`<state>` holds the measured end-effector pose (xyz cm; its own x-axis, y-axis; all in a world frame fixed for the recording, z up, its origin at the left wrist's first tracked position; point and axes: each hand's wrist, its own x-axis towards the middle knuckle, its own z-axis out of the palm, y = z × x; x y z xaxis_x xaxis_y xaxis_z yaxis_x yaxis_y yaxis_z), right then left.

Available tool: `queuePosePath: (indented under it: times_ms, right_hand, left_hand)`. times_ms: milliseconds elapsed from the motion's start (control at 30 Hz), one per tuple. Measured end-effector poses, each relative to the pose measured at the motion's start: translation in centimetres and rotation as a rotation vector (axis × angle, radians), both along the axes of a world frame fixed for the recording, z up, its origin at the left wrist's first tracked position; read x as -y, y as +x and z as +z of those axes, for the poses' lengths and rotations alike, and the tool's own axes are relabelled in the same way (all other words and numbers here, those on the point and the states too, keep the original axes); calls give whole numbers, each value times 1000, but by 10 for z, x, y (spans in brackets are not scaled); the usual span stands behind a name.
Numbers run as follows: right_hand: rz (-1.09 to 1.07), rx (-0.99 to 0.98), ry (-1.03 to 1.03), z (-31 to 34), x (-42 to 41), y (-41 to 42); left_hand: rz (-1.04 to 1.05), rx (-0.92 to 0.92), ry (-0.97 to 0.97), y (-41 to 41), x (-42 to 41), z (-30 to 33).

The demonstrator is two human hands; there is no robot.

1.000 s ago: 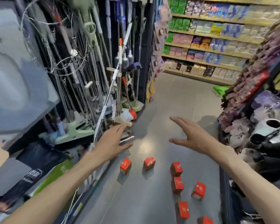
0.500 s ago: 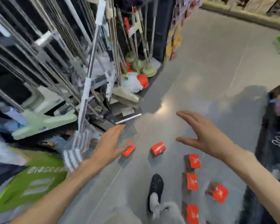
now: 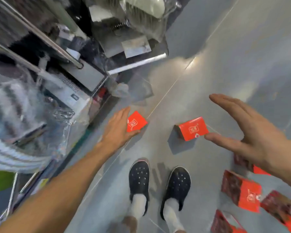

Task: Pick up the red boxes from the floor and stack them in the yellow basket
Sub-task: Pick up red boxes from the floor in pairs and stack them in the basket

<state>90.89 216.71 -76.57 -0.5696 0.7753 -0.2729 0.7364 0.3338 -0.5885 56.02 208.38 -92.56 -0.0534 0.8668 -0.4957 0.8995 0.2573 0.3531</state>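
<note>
Several red boxes lie on the grey floor. One red box (image 3: 136,121) lies at my left hand (image 3: 118,127), whose open fingers and thumb reach around its left side and front edge. A second red box (image 3: 192,128) lies in front of my right hand (image 3: 252,132), which hovers open with the thumb just at its right corner. More red boxes (image 3: 244,192) lie at the lower right, partly under my right wrist. No yellow basket is in view.
Shelving with wrapped mop heads and cleaning tools (image 3: 60,78) crowds the left side down to the floor. My two feet in dark clogs (image 3: 160,184) stand just behind the two nearest boxes. Grey floor (image 3: 233,56) stretches ahead and to the right.
The view has tilted down and moved closer to the floor. Both hands have dropped toward the two nearest red boxes, the left now against one. My feet have come into view.
</note>
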Motion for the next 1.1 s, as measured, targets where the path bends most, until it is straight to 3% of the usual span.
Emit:
queuePosePath:
  times_ms: [200, 333, 500, 633, 800, 900, 1100]
  right_hand:
    - [-6, 5, -64, -77, 27, 5]
    - [7, 5, -87, -83, 33, 7]
    - [9, 78, -114, -74, 15, 5]
    - [102, 176, -102, -135, 3, 2]
    - [322, 350, -73, -239, -2, 23]
    - [373, 329, -3, -261, -9, 27]
    - [404, 335, 50, -246, -34, 16]
  left_hand:
    - [78, 20, 12, 6, 1, -96]
    - [114, 15, 85, 9, 4, -92]
    - [69, 120, 116, 5, 18, -36]
    - [34, 178, 98, -6, 35, -7]
    - [78, 274, 71, -12, 65, -30]
    - [75, 291, 72, -15, 79, -42]
    - [110, 287, 64, -25, 64, -44]
